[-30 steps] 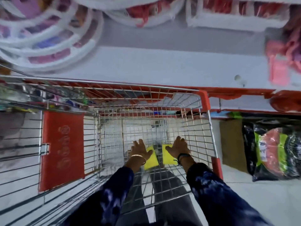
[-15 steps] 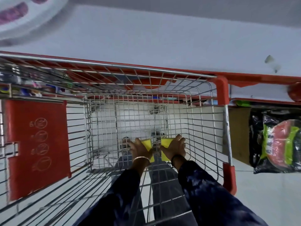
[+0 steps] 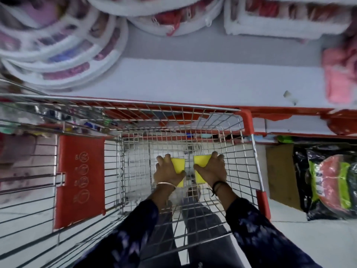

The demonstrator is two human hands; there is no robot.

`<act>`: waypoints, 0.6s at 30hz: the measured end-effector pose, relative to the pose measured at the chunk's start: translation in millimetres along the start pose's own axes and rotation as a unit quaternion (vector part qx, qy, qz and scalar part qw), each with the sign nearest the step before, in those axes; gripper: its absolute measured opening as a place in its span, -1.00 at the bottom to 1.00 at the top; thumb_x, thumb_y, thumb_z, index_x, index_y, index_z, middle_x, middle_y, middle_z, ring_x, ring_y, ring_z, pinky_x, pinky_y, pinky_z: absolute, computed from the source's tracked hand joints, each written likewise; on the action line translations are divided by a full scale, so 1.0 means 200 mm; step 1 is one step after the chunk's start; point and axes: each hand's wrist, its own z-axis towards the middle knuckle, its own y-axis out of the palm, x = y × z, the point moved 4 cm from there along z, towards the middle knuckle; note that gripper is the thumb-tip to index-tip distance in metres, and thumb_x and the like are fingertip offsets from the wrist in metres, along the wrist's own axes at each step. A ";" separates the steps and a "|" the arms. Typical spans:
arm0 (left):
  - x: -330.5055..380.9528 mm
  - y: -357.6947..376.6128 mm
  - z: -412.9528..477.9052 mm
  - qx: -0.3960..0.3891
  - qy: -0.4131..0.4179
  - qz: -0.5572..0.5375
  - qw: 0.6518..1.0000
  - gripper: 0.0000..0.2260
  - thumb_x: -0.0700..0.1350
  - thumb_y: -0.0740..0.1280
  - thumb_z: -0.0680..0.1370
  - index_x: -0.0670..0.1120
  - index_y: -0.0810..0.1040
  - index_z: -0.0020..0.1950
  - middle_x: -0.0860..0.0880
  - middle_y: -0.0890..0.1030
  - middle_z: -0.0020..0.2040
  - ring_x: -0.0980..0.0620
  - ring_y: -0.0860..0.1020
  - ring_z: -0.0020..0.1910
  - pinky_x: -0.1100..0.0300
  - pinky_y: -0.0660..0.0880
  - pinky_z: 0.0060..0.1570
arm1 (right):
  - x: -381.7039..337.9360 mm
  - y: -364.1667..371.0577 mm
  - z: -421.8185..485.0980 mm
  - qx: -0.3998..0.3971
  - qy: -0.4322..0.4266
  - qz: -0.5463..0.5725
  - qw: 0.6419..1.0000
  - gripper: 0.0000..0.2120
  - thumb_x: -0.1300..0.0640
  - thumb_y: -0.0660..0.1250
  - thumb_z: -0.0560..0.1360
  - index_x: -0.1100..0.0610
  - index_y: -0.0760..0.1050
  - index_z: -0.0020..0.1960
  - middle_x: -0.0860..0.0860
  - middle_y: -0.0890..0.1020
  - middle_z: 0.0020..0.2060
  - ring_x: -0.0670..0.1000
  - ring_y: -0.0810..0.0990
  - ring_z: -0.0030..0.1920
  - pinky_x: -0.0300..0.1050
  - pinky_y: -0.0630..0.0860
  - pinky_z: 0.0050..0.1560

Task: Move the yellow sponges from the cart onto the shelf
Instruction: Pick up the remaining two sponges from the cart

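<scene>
Two yellow sponges sit inside the wire cart (image 3: 239,151), low in its basket. My left hand (image 3: 167,172) is closed over the left yellow sponge (image 3: 178,165). My right hand (image 3: 212,169) grips the right yellow sponge (image 3: 200,161). Both hands reach down into the basket side by side, with the sponges' inner edges showing between them. The white shelf (image 3: 193,84) runs across just beyond the cart's far rim.
Round white packaged items (image 3: 63,55) stack on the shelf at left, white packs (image 3: 280,22) at the back right, pink goods (image 3: 340,78) at far right. The cart's red flap (image 3: 81,180) stands at left. A dark packaged item (image 3: 332,182) and cardboard (image 3: 280,171) lie lower right.
My view has tilted back up, bringing the shelf goods into sight again. Both hands stay on the sponges and have lifted a little, showing more yellow.
</scene>
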 end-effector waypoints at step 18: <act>0.56 -1.19 -0.54 0.146 0.106 0.023 0.983 -0.14 0.31 0.37 0.36 -0.09 0.11 0.48 -0.21 0.17 0.47 -0.28 0.49 0.25 -0.07 0.49 0.08 | -0.49 -1.25 -0.60 0.147 -0.137 0.032 0.979 -0.23 -0.32 0.36 0.34 0.21 0.36 0.32 0.13 0.44 0.30 0.20 0.47 0.28 0.04 0.47 0.16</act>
